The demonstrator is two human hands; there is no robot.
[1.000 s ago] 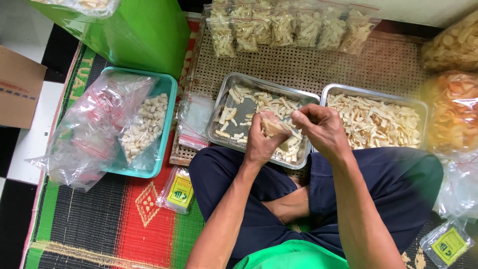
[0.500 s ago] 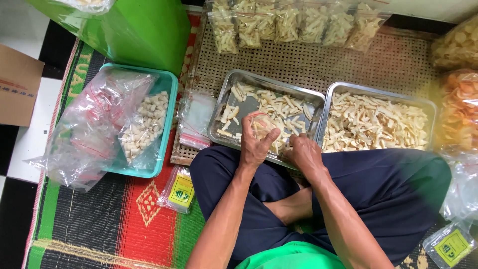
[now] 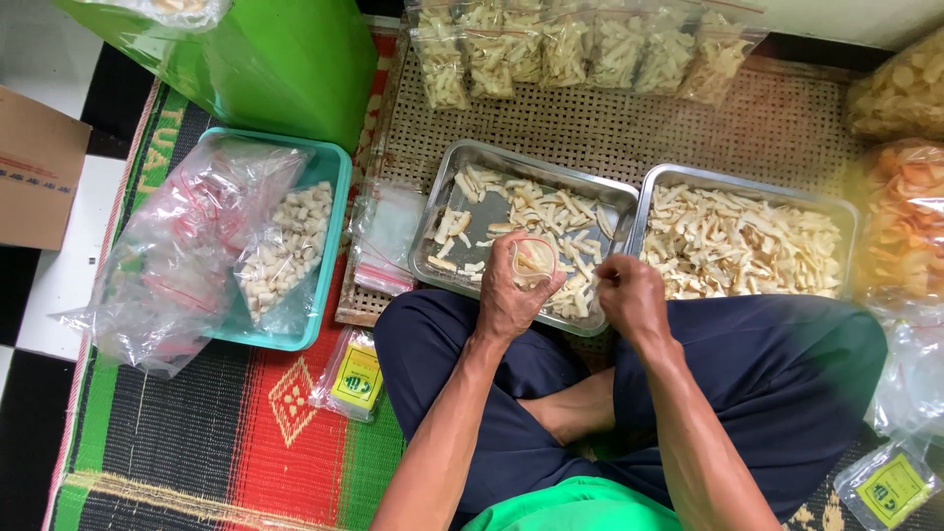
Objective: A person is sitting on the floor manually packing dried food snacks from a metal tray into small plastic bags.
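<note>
Small clear bag [image 3: 533,258], mouth open and part-filled with pale snack sticks, sits gripped in my left hand [image 3: 511,290] over the near edge of the left steel tray [image 3: 472,157]. Half a second ago my right hand [image 3: 629,295] was down in that tray; now it's lifted beside the bag, fingers pinched closed, on what I can't tell. Reads as another pinch heading in. Second, full tray [image 3: 688,179] lies right; sealed bags [image 3: 570,49] line the rattan mat [image 3: 610,123].

Up top, a row of filled clear bags [image 3: 580,49] lines the rattan mat [image 3: 767,128]. Left, a teal tub [image 3: 329,236] holds crumpled plastic beside a green bin [image 3: 285,64] and cardboard box [image 3: 39,177].
</note>
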